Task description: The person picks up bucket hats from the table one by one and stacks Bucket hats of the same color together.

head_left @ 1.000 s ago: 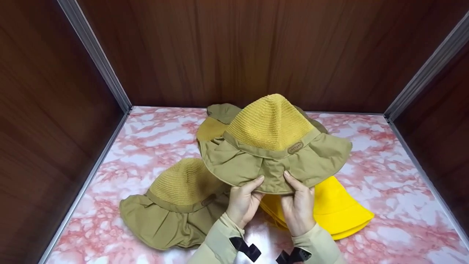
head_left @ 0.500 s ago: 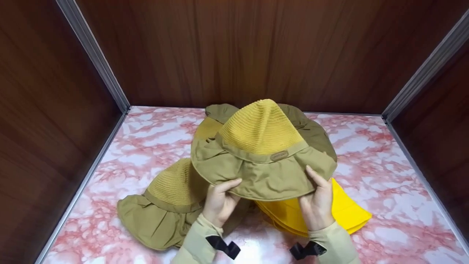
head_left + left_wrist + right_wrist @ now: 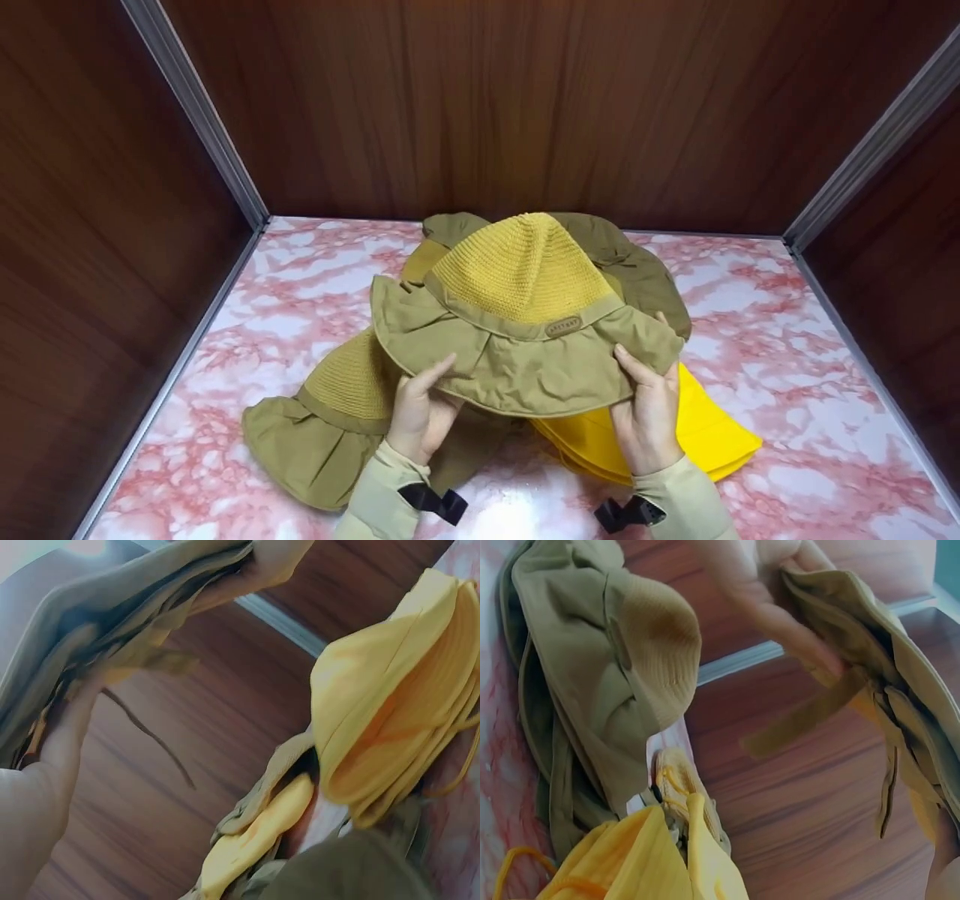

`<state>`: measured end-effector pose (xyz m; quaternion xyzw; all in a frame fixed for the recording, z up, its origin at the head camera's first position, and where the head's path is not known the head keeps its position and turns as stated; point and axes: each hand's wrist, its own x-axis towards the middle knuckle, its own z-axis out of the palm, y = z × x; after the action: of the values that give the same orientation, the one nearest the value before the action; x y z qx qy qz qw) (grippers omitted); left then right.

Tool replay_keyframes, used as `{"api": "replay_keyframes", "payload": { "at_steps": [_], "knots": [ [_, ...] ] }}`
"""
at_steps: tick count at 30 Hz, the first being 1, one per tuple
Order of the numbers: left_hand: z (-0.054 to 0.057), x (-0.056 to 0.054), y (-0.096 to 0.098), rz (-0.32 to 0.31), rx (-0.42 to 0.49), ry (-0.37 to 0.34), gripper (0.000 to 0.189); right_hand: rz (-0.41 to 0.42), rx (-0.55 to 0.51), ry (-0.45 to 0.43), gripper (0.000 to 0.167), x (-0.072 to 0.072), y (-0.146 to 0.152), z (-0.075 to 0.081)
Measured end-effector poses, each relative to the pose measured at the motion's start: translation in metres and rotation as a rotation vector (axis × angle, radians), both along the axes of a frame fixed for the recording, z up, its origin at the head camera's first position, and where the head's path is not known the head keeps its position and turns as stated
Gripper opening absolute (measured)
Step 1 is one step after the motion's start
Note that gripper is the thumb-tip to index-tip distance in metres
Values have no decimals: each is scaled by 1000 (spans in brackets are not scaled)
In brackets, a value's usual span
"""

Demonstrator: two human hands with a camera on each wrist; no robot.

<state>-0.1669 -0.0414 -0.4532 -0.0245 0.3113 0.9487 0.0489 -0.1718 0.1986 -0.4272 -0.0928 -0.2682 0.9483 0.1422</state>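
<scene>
Both hands hold up a sun hat [image 3: 525, 277] with a ribbed yellow crown, a wide olive brim and a small brown label on its band. My left hand [image 3: 422, 416] grips the brim's lower left edge, thumb on top and fingers underneath. At the lower right edge my right hand [image 3: 651, 416] pinches the brim the same way. In the left wrist view the held hat's brim [image 3: 112, 600] is seen edge-on, with a thin strap dangling below. The right wrist view shows a strap [image 3: 802, 716] hanging from the underside of the hat.
A similar olive hat [image 3: 330, 427] lies at the left, partly behind the held one. More olive hats [image 3: 645, 277] lie at the back. A bright yellow hat [image 3: 712, 435] rests at the right on the pink marbled surface [image 3: 810, 420]. Brown wood-grain panels [image 3: 480, 112] enclose three sides.
The held hat has moved left and slightly down. The hands have spread apart along the brim, the left going left and the right going right. The lying hats stay put.
</scene>
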Motion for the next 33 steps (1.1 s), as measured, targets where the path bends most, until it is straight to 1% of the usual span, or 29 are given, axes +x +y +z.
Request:
{"api": "replay_keyframes", "payload": {
  "at_steps": [2,3,5,8,10,12,15,18,20,22,23,26,28,29,33],
  "knots": [
    [0,-1,-7,31,-5,-14,19,-2,16,-6,66,-1,0,-1],
    [0,-2,-10,46,-11,-24,22,-2,21,-10,66,-1,1,-2],
    [1,-3,-17,67,-15,-20,38,-4,33,-18,66,-2,1,-3],
    [2,-5,-28,78,-42,5,59,-6,49,-26,64,-3,2,-5],
    [2,-6,-36,79,-69,26,65,-10,65,-29,64,-3,3,-6],
    [3,-7,-44,88,-108,34,65,-13,81,-27,64,-4,4,-8],
    [4,-8,-54,110,-167,7,67,-18,115,-23,64,-5,3,-10],
    [5,-8,-62,128,-252,-41,77,-13,125,-21,66,-5,3,-10],
    [5,-9,-65,130,-317,-60,82,0,125,-23,67,-6,4,-10],
    [5,-9,-68,133,-405,-49,80,17,128,-32,67,-7,4,-10],
    [6,-10,-69,143,-442,-37,74,27,129,-38,67,-7,4,-10],
    [8,-11,-72,211,-561,-1,44,60,148,-58,65,-8,5,-10],
    [10,-11,-76,273,-665,15,23,82,156,-72,62,-8,5,-11],
    [11,-11,-78,305,-722,15,18,92,159,-77,59,-8,5,-12],
    [13,-7,-89,386,-950,-7,20,130,153,-75,49,-8,2,-16]
  ]
}}
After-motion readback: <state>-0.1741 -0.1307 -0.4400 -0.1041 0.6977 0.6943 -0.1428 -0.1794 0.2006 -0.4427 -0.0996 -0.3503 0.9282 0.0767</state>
